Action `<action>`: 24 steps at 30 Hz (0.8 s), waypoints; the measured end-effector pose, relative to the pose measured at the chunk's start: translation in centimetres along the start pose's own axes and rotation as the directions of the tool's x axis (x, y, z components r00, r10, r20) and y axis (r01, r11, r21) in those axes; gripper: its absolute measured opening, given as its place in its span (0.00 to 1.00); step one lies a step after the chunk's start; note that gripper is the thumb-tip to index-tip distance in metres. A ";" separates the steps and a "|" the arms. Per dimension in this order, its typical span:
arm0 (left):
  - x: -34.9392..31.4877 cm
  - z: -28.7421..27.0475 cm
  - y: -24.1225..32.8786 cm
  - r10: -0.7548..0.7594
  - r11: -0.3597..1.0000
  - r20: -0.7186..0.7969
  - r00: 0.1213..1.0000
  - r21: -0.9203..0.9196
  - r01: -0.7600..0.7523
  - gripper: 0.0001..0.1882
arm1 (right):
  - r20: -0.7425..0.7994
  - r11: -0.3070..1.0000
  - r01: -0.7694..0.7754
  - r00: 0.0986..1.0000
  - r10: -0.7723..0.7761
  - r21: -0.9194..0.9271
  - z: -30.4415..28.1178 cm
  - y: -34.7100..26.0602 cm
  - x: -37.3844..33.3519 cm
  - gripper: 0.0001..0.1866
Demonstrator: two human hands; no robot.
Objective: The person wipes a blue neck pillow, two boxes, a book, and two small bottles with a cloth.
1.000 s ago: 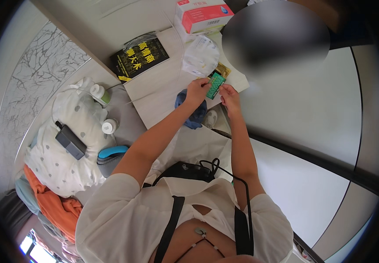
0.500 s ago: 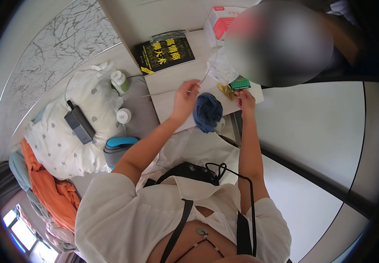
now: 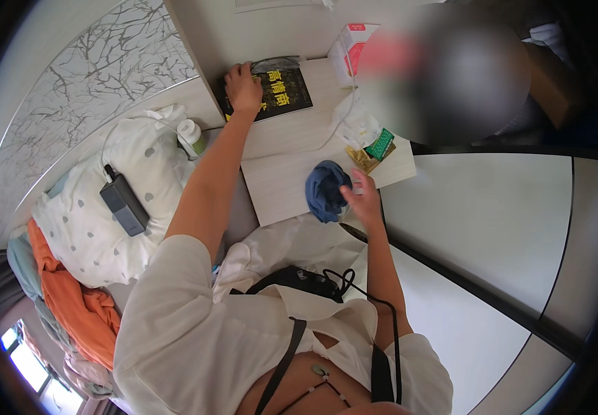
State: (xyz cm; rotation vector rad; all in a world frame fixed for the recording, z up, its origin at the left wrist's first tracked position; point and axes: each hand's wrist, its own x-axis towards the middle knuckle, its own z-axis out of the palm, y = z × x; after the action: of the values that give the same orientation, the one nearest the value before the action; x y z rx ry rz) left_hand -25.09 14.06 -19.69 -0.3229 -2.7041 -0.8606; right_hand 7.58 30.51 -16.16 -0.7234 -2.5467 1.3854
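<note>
My left hand [image 3: 243,88] reaches to the far left of the small pale table and rests on a black book [image 3: 291,93] with yellow lettering. Its fingers lie spread over the cover's left side. My right hand [image 3: 363,197] is beside a bunched dark blue cloth [image 3: 324,192] at the table's near edge. Its fingers are apart, the tips at the cloth's right side; whether they touch it I cannot tell. Beyond that hand lie a gold packet [image 3: 366,158] and a green packet [image 3: 381,144], partly overlapping.
A crumpled white wrapper [image 3: 356,123], a white cable [image 3: 337,129] and a red-and-white box [image 3: 351,52] stand or lie on the table [image 3: 271,183]. On the left are a pillow [image 3: 157,181], a dark power bank [image 3: 124,207], a white bottle [image 3: 189,135] and orange clothing [image 3: 70,297].
My left hand has left the white cable and moved far left onto the book. My right hand has drawn back from the green packet to the blue cloth.
</note>
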 end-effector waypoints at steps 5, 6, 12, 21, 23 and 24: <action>1.2 -0.5 -0.1 0.012 0.997 0.073 0.997 0.069 -0.017 0.10 | 0.137 0.898 0.203 0.977 -0.161 -0.391 2.1 -4.0 -0.5 0.43; 1.1 -0.5 -0.2 0.021 0.997 0.068 0.997 0.076 -0.027 0.08 | 0.137 0.888 0.196 0.979 -0.151 -0.416 2.5 -4.1 -0.5 0.42; -1.8 -1.9 -1.4 0.038 0.975 0.043 0.998 -0.221 -0.028 0.04 | 0.092 0.929 0.168 0.985 -0.146 -0.330 3.3 -2.9 0.6 0.30; -14.7 -11.9 0.5 -0.171 0.742 0.195 0.966 -0.620 0.256 0.05 | -0.142 0.997 -0.043 0.988 0.052 0.066 0.2 -0.7 -0.5 0.17; -17.1 -12.7 1.0 -0.181 0.723 0.248 0.952 -0.622 0.300 0.06 | -0.159 0.985 -0.026 0.986 0.053 0.168 -0.7 -1.1 -1.1 0.16; -18.3 -12.9 1.0 -0.182 0.727 0.276 0.944 -0.608 0.318 0.06 | -0.155 0.982 0.002 0.988 0.027 0.188 -1.2 -2.2 -1.4 0.16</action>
State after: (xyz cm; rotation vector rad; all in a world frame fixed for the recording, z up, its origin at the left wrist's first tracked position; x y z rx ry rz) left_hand -5.12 4.93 -15.16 -0.1769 -2.5561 -1.9534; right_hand 8.52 29.69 -13.56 -0.7816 -2.2599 1.4845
